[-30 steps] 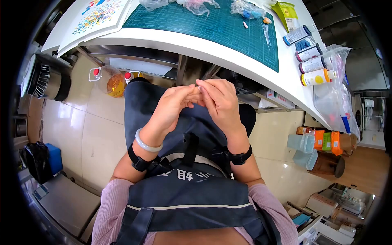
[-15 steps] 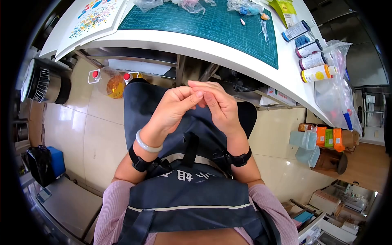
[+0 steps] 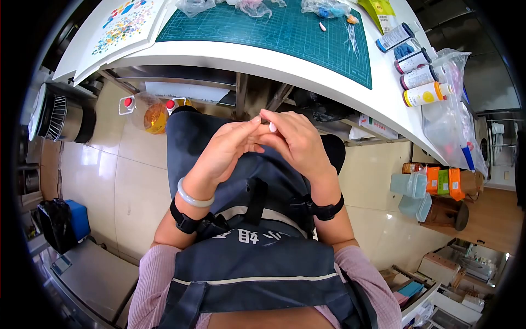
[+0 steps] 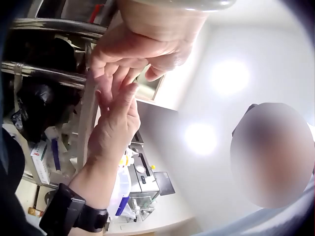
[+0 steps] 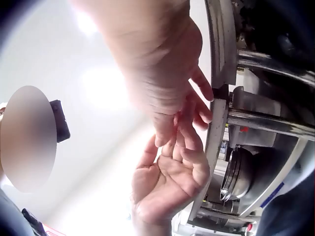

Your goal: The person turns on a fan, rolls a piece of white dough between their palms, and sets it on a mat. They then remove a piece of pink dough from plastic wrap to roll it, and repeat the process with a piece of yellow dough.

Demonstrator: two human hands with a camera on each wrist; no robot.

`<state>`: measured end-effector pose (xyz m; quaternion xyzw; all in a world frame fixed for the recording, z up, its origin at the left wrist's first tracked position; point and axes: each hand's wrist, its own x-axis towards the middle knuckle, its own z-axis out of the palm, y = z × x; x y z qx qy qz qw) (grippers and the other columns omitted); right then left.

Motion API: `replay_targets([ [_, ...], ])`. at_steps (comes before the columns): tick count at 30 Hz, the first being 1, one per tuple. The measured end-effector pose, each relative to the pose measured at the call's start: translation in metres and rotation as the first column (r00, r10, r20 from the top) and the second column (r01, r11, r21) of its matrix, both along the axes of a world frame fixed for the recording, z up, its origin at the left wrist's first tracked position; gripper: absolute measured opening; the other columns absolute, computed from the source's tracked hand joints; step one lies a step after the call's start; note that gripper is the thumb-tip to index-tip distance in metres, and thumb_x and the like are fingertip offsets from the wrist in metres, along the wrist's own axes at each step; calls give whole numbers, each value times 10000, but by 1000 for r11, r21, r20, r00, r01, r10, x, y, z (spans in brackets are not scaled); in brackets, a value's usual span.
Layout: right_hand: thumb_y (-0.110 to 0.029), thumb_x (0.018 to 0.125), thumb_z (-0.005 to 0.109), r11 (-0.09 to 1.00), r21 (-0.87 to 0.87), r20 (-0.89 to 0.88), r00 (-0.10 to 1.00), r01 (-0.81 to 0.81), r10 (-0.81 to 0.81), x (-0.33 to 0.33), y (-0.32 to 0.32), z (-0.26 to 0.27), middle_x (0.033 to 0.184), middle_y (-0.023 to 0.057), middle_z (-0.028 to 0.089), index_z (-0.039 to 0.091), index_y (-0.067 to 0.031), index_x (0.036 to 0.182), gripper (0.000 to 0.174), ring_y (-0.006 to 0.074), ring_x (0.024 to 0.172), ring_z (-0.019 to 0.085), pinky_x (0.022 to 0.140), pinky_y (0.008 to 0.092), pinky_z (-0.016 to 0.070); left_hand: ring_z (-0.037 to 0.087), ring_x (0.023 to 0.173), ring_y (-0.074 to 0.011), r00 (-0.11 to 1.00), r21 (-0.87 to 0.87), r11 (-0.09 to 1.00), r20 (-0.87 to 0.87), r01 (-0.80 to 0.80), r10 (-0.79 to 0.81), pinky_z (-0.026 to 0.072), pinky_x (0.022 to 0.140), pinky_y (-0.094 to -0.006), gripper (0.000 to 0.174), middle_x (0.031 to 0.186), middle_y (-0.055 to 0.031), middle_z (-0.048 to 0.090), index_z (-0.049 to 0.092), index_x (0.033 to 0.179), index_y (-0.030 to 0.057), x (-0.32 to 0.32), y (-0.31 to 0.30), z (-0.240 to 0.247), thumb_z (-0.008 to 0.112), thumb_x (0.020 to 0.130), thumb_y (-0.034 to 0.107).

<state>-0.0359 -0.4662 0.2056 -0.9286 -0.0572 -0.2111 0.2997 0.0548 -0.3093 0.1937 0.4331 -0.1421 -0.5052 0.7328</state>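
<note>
**Hands meet over the lap, tiny piece between them**

Centre of the head view: the right hand (image 3: 297, 141) curls its fingers and seems to pinch a small white piece (image 3: 272, 126) at their tips. The left hand (image 3: 224, 151) lies to the left, fingers straight, tips touching the right's. The piece sits just right of those straight tips, below the counter (image 3: 263, 60) edge. It is too small to tell its long axis or heading.

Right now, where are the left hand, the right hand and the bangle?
left hand (image 3: 224, 149): head view, back of the hand.
right hand (image 3: 298, 143): head view, back of the hand.
bangle (image 3: 192, 198): head view, middle of the pale band.
</note>
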Motion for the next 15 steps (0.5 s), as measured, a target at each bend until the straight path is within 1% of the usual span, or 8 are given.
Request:
replay_targets([
  [1,-95,843,596,1000,0,-1,1000,1,-1,1,-1,-3,920,94,640,615,-48,1056,219,270,841,597,736,341,453,614,891,-146,1000,5,1000,16,14,-14,420,776,-263,389,960,-86,675,638,1042,-8,-1,-1,1,445,958,319],
  [3,-122,850,601,984,173,100,995,-38,21,4,-1,-12,922,97,650,631,-47,1031,197,263,825,605,724,335,460,617,895,-160,998,18,1000,55,7,-8,430,780,-273,396,965,-99,673,633,1048,-19,-2,-3,4,426,966,308],
  [4,-122,850,601,984,173,101,995,-39,22,4,0,-12,922,97,650,631,-47,1031,197,263,825,605,724,335,460,620,899,-174,996,32,999,93,0,-3,440,785,-283,404,970,-113,670,628,1054,-30,-3,-4,5,407,973,298],
  [6,-155,881,579,935,353,65,998,-22,-1,1,1,-14,950,84,666,642,-37,1003,181,251,811,615,729,321,466,615,897,-161,997,4,1000,68,25,-25,425,783,-270,413,962,-102,672,634,1042,-23,-3,-5,6,420,967,322],
  [7,-155,881,579,935,354,65,998,-22,-1,-1,3,-15,950,84,666,642,-37,1003,181,251,811,615,729,321,466,611,896,-148,998,-24,998,43,50,-49,410,781,-257,422,954,-92,673,639,1029,-15,-4,-5,6,433,961,347],
  [9,-171,920,533,827,562,57,998,-2,-36,-1,9,-17,1047,81,658,650,-27,1007,205,233,891,618,787,299,468,609,876,-139,999,-42,998,1,37,-37,413,763,-250,400,934,-89,671,642,1016,-13,-3,-7,3,465,952,340],
  [13,-188,938,509,774,627,139,990,-84,-6,6,15,-17,1134,85,631,637,-24,1064,243,225,979,599,841,287,462,598,807,-108,1000,-32,999,7,-27,27,423,695,-223,277,873,-69,662,649,980,-5,-4,-8,-9,588,906,255],
  [15,-167,966,463,831,538,123,988,-144,91,5,14,-17,1184,135,600,602,5,1142,283,171,991,589,777,248,490,593,793,-99,999,-71,997,-35,-42,39,424,676,-213,238,865,-62,660,651,972,-2,-4,-9,-15,615,889,218],
])
